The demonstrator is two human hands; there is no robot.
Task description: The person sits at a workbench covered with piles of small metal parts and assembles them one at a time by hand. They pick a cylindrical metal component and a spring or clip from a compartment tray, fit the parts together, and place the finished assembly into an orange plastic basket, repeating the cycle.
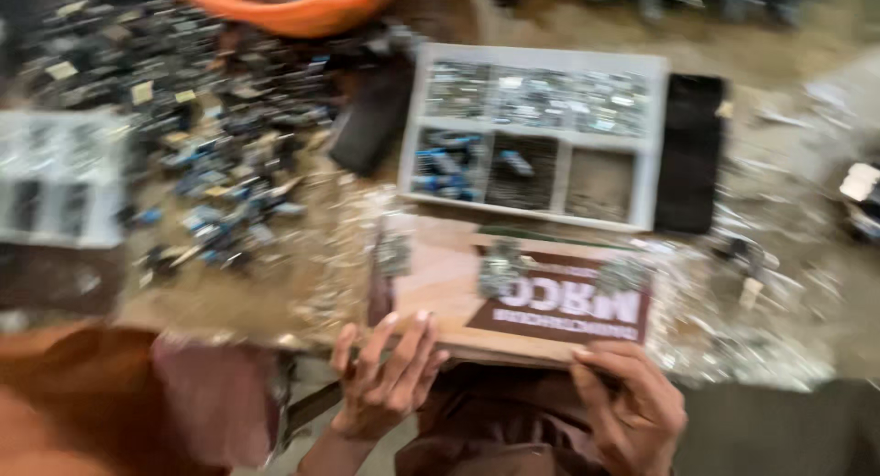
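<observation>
The picture is blurred by motion. My left hand [385,370] and my right hand [628,403] grip the near edge of a flat wooden board [440,283] with a dark red printed panel. Three small heaps of grey metal parts [500,267] sit on the board. Just beyond the board stands a white compartment tray [653,146] holding small metal and blue parts.
A big heap of dark and blue small parts [202,118] covers the left of the work surface. An orange basin [302,13] is at the top, a pale tray [60,178] at the left, a black flat object [689,150] right of the white tray. Shiny scraps litter the surface.
</observation>
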